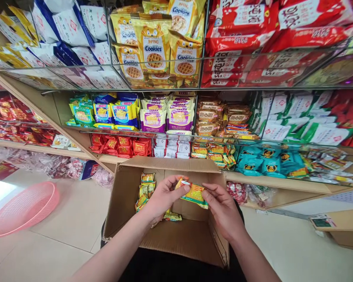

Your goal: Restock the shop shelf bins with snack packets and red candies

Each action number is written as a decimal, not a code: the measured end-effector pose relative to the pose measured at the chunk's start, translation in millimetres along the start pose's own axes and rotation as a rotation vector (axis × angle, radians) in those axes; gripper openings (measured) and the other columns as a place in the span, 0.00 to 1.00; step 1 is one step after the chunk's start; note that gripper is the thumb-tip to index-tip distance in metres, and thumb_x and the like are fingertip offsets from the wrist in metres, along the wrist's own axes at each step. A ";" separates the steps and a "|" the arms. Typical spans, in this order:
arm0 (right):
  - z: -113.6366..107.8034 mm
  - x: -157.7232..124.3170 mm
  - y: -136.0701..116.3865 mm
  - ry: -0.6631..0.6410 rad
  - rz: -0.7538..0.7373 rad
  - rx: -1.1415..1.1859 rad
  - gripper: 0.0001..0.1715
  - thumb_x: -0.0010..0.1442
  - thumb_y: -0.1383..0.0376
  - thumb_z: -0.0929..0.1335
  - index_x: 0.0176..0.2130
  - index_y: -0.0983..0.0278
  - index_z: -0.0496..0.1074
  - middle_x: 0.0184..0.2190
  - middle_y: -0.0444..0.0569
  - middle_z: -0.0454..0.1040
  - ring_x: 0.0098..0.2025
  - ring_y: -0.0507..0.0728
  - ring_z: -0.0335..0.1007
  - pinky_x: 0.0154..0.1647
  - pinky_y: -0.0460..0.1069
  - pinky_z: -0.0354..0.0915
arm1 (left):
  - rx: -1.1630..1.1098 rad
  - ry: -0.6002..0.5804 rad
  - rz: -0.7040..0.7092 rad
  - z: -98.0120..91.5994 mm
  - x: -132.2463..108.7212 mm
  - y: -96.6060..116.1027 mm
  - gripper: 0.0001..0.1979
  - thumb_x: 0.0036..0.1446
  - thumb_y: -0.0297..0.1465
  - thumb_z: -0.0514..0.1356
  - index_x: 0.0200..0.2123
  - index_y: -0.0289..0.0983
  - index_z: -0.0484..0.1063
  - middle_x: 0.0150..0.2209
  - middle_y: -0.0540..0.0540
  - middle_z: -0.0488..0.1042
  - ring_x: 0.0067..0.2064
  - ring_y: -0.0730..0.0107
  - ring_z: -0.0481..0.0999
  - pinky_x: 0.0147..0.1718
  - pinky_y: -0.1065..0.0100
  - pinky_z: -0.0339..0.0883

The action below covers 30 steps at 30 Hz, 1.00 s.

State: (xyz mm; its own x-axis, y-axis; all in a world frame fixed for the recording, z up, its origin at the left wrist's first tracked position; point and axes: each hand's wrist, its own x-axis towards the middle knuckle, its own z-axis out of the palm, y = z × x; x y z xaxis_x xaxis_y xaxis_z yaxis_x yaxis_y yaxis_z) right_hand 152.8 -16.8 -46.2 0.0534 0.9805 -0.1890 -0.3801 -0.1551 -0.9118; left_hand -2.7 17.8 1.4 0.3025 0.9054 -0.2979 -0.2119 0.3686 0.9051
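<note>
Over an opened cardboard box (pixel 191 235), my left hand (pixel 164 197) and my right hand (pixel 223 209) both grip a small yellow, orange and green snack packet (pixel 195 194). The left fingers pinch its left end, where another orange edge shows; whether that is a second packet I cannot tell. My right thumb and fingers close on the packet's right end. Inside the box, several similar yellow-green packets (pixel 144 190) lie along the far left, partly hidden by my left hand. One more packet (pixel 173 216) rests on the bottom below my hands.
Glass-fronted shelves hold yellow cookie bags (pixel 153 47), red bags (pixel 241 35) and teal packets (pixel 270 160). Small yellow-green packets (pixel 214 150) sit in a low compartment just behind the box. A pink plastic basket (pixel 26 207) stands on the tiled floor at left.
</note>
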 end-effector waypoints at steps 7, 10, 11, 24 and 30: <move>-9.5 2.8 1.9 0.162 -0.064 -0.133 0.16 0.50 0.55 0.67 0.36 0.63 0.71 0.33 0.47 0.72 0.36 0.55 0.65 0.35 0.48 0.61 | 0.042 -0.065 -0.032 1.8 5.5 -14.2 0.14 0.39 0.30 0.67 0.31 0.34 0.68 0.26 0.52 0.70 0.27 0.80 0.67 0.28 0.76 0.60; -8.0 0.3 2.1 0.198 -0.027 0.052 0.19 0.52 0.53 0.65 0.42 0.61 0.68 0.38 0.48 0.71 0.37 0.55 0.66 0.33 0.49 0.63 | 0.023 0.007 -0.023 13.8 10.6 -18.2 0.16 0.35 0.30 0.68 0.28 0.34 0.66 0.25 0.53 0.70 0.27 0.79 0.68 0.28 0.75 0.61; -6.9 -1.1 2.4 0.176 -0.019 0.130 0.20 0.53 0.53 0.65 0.44 0.59 0.66 0.41 0.48 0.70 0.38 0.55 0.67 0.34 0.50 0.63 | 0.021 0.043 -0.015 18.9 12.4 -19.8 0.16 0.35 0.31 0.68 0.27 0.35 0.65 0.25 0.53 0.70 0.26 0.79 0.68 0.27 0.75 0.61; -75.9 32.4 -23.2 0.307 -0.309 -0.312 0.16 0.54 0.56 0.64 0.39 0.63 0.70 0.36 0.50 0.73 0.35 0.56 0.68 0.35 0.52 0.65 | 0.519 0.054 0.339 19.5 45.3 13.4 0.13 0.43 0.35 0.62 0.32 0.37 0.64 0.27 0.52 0.66 0.26 0.77 0.65 0.26 0.74 0.60; -91.4 137.6 -14.5 0.212 -0.676 -1.315 0.18 0.59 0.61 0.58 0.41 0.60 0.72 0.50 0.53 0.64 0.54 0.61 0.54 0.52 0.57 0.52 | 0.884 0.204 0.421 -24.6 101.7 24.3 0.12 0.45 0.37 0.59 0.31 0.36 0.67 0.22 0.54 0.64 0.22 0.78 0.60 0.21 0.74 0.54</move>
State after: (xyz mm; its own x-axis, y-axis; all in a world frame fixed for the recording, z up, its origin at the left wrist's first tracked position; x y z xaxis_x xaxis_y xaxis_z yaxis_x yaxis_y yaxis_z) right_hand 250.1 109.3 -92.3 0.0485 0.8919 0.4496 0.8468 0.2019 -0.4920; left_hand 0.1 124.0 -14.4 0.1788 0.9756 0.1275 0.5272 -0.2044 0.8248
